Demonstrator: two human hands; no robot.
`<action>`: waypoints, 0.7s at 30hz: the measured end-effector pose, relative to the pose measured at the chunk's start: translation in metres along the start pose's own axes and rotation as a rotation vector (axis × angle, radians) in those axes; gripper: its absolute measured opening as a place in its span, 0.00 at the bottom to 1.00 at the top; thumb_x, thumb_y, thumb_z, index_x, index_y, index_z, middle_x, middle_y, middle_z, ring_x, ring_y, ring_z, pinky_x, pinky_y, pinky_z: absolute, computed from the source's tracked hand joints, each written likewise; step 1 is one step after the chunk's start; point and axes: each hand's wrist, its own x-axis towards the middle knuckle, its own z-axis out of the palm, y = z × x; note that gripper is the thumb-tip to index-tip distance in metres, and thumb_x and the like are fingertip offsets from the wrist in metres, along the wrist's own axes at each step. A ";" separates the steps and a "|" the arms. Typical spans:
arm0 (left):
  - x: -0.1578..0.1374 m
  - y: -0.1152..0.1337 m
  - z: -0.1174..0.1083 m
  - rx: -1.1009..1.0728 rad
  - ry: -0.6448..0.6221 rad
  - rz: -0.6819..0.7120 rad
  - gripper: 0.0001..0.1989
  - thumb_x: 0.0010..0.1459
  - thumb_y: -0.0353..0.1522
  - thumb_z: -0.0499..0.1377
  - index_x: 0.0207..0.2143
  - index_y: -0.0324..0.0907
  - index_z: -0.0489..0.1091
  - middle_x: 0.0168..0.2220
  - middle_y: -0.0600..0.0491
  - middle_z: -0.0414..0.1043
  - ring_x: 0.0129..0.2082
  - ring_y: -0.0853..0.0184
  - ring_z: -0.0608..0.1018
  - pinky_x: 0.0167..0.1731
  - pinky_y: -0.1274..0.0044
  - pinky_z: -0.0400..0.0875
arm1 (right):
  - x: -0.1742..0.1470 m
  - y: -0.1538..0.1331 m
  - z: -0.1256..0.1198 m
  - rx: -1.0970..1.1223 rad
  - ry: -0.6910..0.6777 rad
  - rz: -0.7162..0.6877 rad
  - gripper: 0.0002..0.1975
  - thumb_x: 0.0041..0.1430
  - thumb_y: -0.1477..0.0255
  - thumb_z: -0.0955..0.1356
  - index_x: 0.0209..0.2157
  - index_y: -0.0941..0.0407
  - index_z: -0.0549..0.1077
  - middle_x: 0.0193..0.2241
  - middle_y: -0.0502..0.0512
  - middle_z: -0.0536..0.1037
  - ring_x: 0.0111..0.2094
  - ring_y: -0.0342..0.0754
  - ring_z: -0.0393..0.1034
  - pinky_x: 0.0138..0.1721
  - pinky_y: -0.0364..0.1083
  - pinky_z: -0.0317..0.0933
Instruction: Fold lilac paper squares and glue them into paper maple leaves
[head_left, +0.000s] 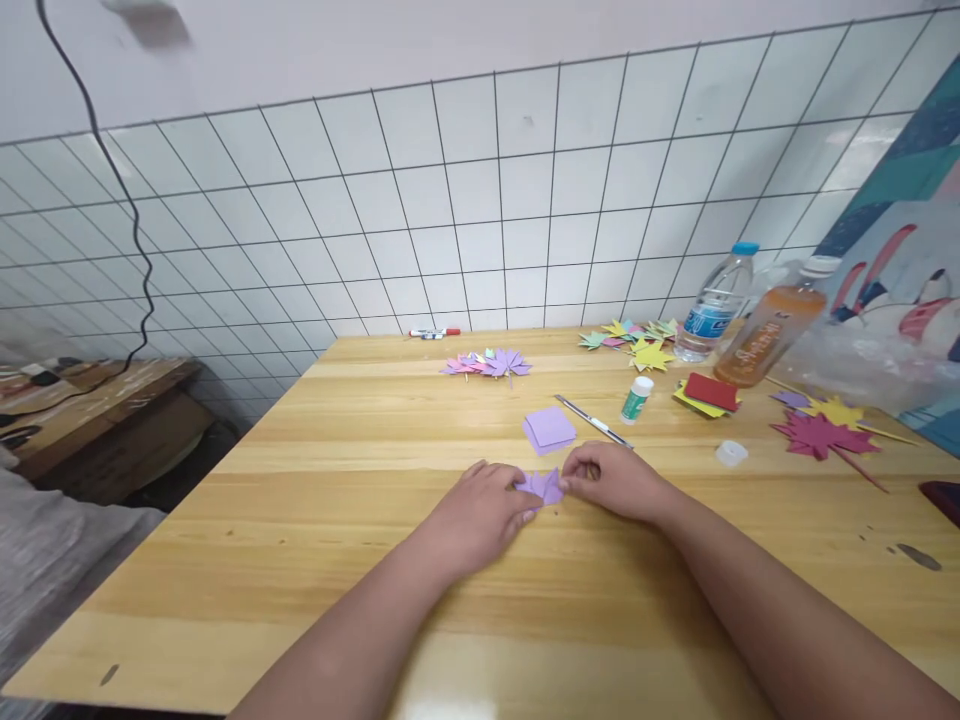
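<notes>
A small piece of folded purple paper (550,487) lies on the wooden table between my hands. My left hand (484,508) rests over its left side, fingers pressing it down and hiding that part. At the right edge of the paper, my right hand (611,478) pinches a corner between thumb and curled fingers. Just beyond sits a stack of purple paper squares (549,428). A slim pen-like tool (594,420) lies slanted to the right of the stack, and a glue stick (636,398) with a white cap stands upright past it.
Folded paper leaves lie in a purple-pink group (491,364), a green-yellow group (634,342) and a dark red one (821,435). A marker (435,332) is near the tiled wall. A water bottle (716,305) and orange drink bottle (776,325) stand right, behind red paper squares (711,391).
</notes>
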 end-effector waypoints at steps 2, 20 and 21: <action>0.001 0.000 -0.002 -0.033 0.018 -0.004 0.13 0.59 0.34 0.51 0.43 0.51 0.71 0.42 0.51 0.68 0.43 0.62 0.69 0.45 0.70 0.61 | -0.003 0.003 -0.001 -0.017 -0.002 -0.042 0.07 0.48 0.65 0.68 0.29 0.52 0.74 0.28 0.49 0.74 0.29 0.44 0.67 0.29 0.41 0.56; 0.009 -0.009 -0.002 -0.790 0.198 -0.447 0.35 0.41 0.34 0.65 0.54 0.45 0.60 0.38 0.50 0.72 0.40 0.62 0.74 0.41 0.73 0.66 | -0.017 -0.028 -0.001 -0.137 0.142 -0.232 0.06 0.53 0.75 0.63 0.29 0.52 0.70 0.30 0.47 0.76 0.31 0.43 0.68 0.32 0.42 0.58; 0.010 -0.008 -0.002 -0.785 0.221 -0.453 0.32 0.42 0.33 0.64 0.52 0.44 0.62 0.35 0.52 0.73 0.38 0.64 0.75 0.40 0.73 0.66 | -0.017 -0.029 -0.001 -0.125 0.145 -0.235 0.06 0.53 0.75 0.63 0.30 0.52 0.70 0.30 0.47 0.76 0.31 0.43 0.68 0.32 0.42 0.58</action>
